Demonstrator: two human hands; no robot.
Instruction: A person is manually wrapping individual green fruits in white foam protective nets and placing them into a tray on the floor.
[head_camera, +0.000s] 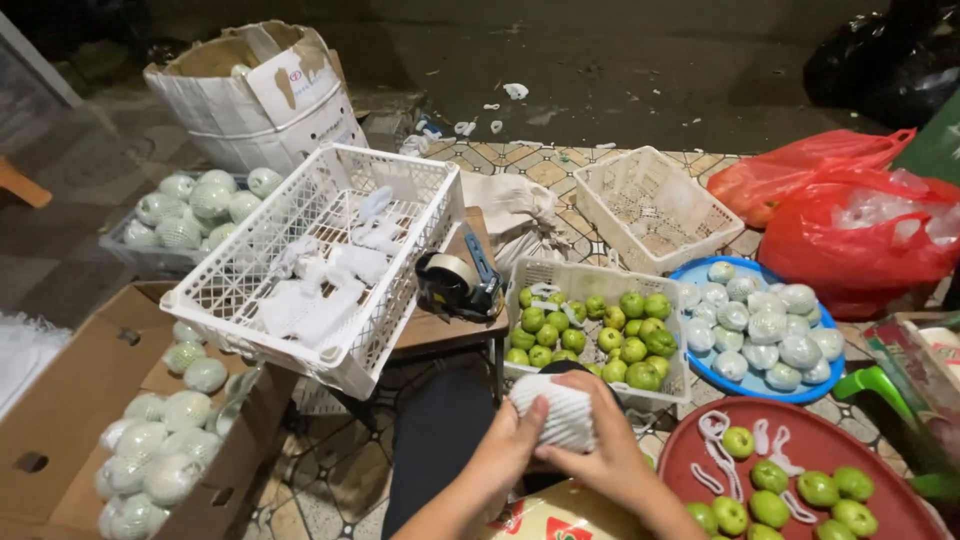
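Basket (672, 385) of green fruit (632, 348)

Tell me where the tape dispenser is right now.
The tape dispenser sits mid-frame on a small wooden table, between the tilted white crate and the basket of green fruit.

We sit over a patterned tile floor (560, 165) that gives way to dark, littered concrete ground (620, 70) under dim light.

Fruit basket (560, 275) btwn tilted crate (250, 290) & dish (700, 272).
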